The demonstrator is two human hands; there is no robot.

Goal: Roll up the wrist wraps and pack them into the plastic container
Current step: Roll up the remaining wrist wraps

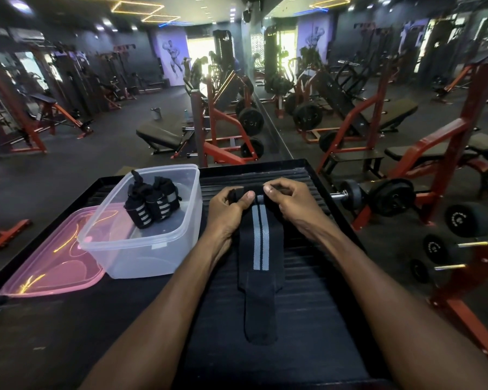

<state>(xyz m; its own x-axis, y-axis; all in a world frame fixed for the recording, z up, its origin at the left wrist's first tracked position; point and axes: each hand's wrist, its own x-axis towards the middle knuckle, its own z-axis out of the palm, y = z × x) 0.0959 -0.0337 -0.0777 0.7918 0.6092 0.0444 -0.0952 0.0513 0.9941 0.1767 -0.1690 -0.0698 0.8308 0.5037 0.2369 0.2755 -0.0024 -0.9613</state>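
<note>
A black wrist wrap (pixel 261 254) with two grey stripes lies stretched along the black ribbed surface (pixel 307 291), its narrow strap end pointing toward me. My left hand (pixel 227 211) and my right hand (pixel 289 201) both pinch its far end, where the fabric is folded over into a small roll. To the left stands the clear plastic container (pixel 181 237), open. Two rolled wrist wraps (pixel 151 202) sit inside it against the far left corner.
The pink translucent lid (pixel 54 263) lies flat left of the container. Dumbbells (pixel 378 197) rest on a rack to the right of the surface. Red-framed benches and weight machines fill the gym floor beyond, with a mirror wall on the right.
</note>
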